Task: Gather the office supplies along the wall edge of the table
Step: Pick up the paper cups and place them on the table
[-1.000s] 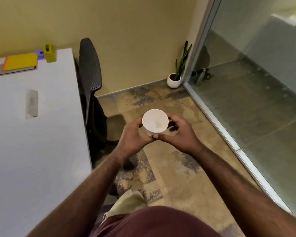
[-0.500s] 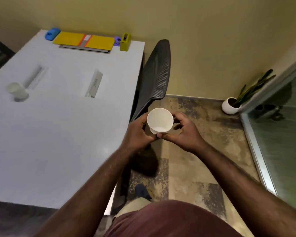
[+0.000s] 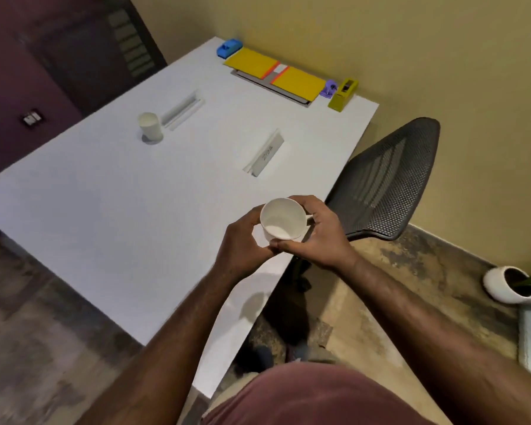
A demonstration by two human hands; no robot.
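Note:
Both hands hold a white paper cup point(image 3: 282, 219) above the right edge of the white table point(image 3: 111, 210): my left hand point(image 3: 242, 246) grips its left side, my right hand point(image 3: 322, 234) its right side. The cup's mouth faces the camera and looks empty. Along the wall edge lie a blue stapler point(image 3: 229, 48), yellow folders on a grey one point(image 3: 273, 73), a small purple item point(image 3: 329, 88) and an olive tape dispenser point(image 3: 344, 95). A second white cup point(image 3: 150, 126) stands on the table's left part.
Two cable slots point(image 3: 181, 110) point(image 3: 265, 154) are set into the tabletop. A black mesh chair point(image 3: 387, 182) stands at the table's right side. A white plant pot point(image 3: 506, 285) sits on the floor at the right by the yellow wall.
The view has swung left, bringing the whole table and the supplies row into sight. The hands with the cup now hover over the table's right edge instead of the floor.

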